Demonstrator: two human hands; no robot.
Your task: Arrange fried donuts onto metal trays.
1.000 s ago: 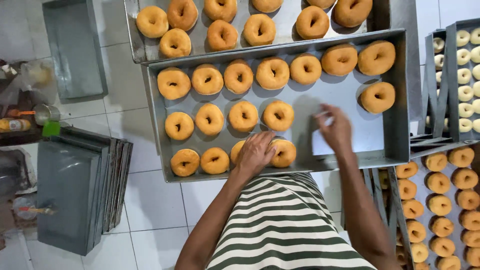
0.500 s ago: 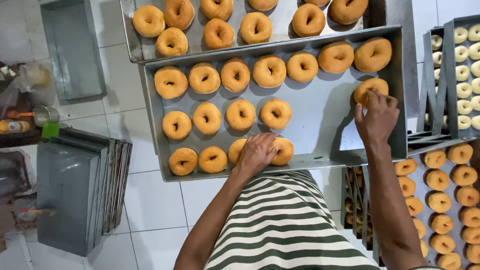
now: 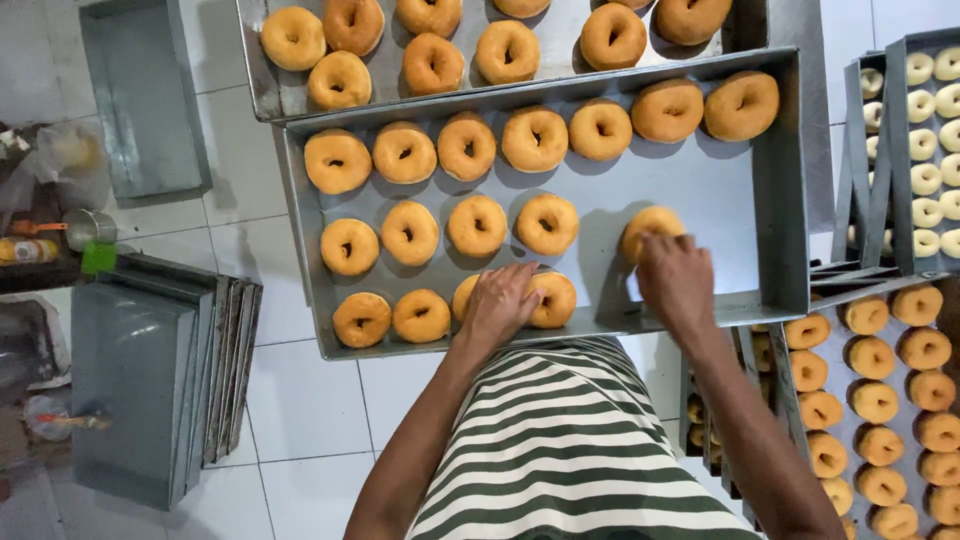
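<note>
A metal tray [image 3: 770,190] in front of me holds several golden fried doughnuts in rows. My right hand [image 3: 678,280] grips one doughnut [image 3: 648,222] on the tray's bare right part, fingers over its near side. My left hand [image 3: 498,303] rests on two doughnuts [image 3: 556,298] in the near row, covering most of one. My striped apron [image 3: 570,450] fills the bottom of the view.
A second tray of doughnuts [image 3: 262,80] lies beyond the first. Racks at the right carry fried doughnuts [image 3: 880,400] and pale raw rings [image 3: 935,140]. A stack of empty trays [image 3: 150,380] stands on the tiled floor at left, one more tray [image 3: 140,100] farther back.
My right hand took the doughnut from the tray's far right and drew it left and nearer, into the second row. My left hand has stayed on the near row.
</note>
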